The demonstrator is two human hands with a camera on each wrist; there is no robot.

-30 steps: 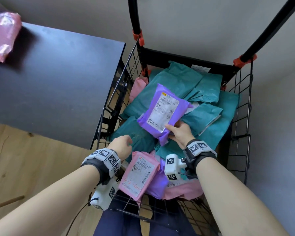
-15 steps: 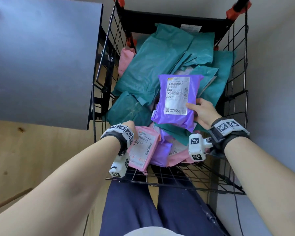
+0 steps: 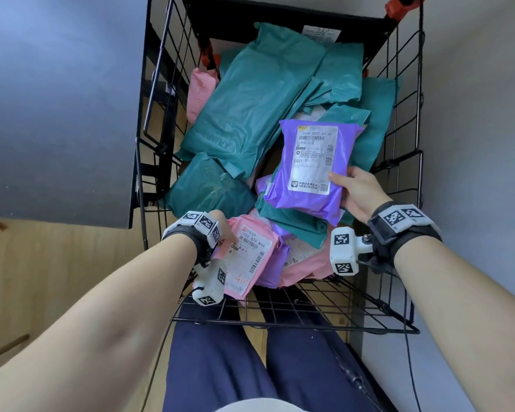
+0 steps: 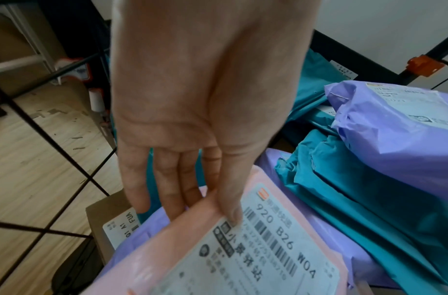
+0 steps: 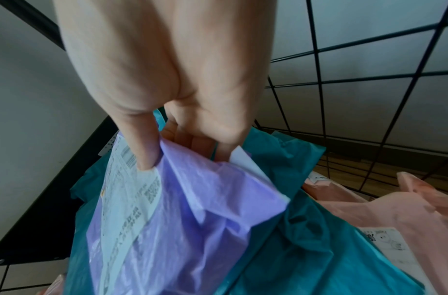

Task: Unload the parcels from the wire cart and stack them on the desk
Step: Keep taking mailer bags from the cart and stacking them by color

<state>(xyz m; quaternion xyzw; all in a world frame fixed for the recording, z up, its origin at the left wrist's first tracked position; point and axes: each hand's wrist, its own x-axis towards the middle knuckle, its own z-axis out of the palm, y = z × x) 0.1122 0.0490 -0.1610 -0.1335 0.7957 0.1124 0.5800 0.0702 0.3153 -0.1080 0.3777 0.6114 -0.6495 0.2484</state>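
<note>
The black wire cart [image 3: 149,120] holds several teal parcels [image 3: 250,108], pink ones and purple ones. My right hand [image 3: 354,188] grips a purple parcel [image 3: 309,171] by its right edge, thumb on the white label, holding it above the pile; the right wrist view shows the thumb and fingers pinching the purple parcel [image 5: 192,199]. At the cart's near left, my left hand [image 3: 220,230] pinches the top corner of a pink parcel [image 3: 247,257]. In the left wrist view the left thumb lies on the pink parcel [image 4: 243,249] while the fingers [image 4: 172,189] go behind it.
The dark desk [image 3: 57,108] stands left of the cart, its edge against the cart's side. A cardboard box [image 4: 111,219] sits under the pile at the cart's left. Wooden floor [image 3: 42,278] lies to the left, a pale wall to the right.
My right hand has lifted the purple parcel and swung it right and upright. My left hand moved from the teal parcel onto the pink parcel's corner and took hold. The head view tilted down.
</note>
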